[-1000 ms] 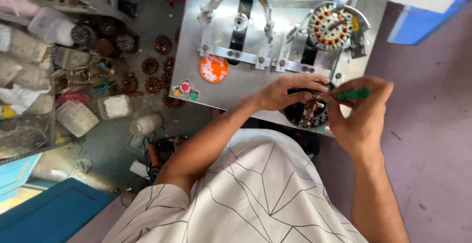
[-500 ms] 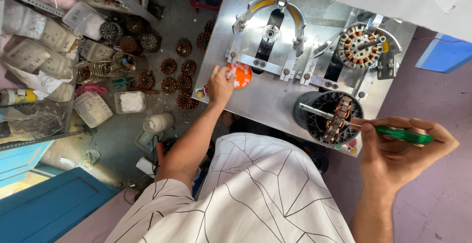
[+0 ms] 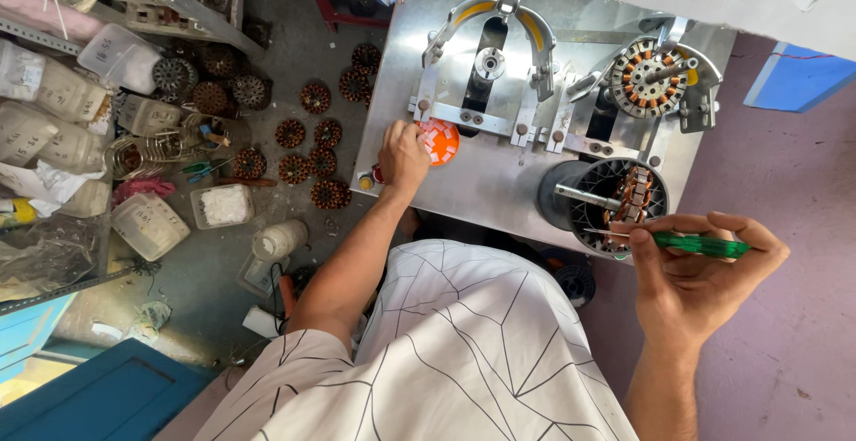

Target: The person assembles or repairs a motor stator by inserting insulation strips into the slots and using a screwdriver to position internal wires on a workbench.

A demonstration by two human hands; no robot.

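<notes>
Since half a second ago my left hand [image 3: 403, 156] has stayed on the round orange-and-white button [image 3: 440, 142] at the front of the shiny metal surface [image 3: 499, 182], fingers curled over its edge. I see my right hand [image 3: 691, 272] lower now, closed round a green-handled screwdriver [image 3: 695, 245] whose tip points at the copper-wound stator [image 3: 631, 193] inside the dark round holder [image 3: 599, 202]

Wound stators [image 3: 308, 151] on floor, plastic tubs [image 3: 147, 224] on the shelf [image 3: 53, 294]
</notes>
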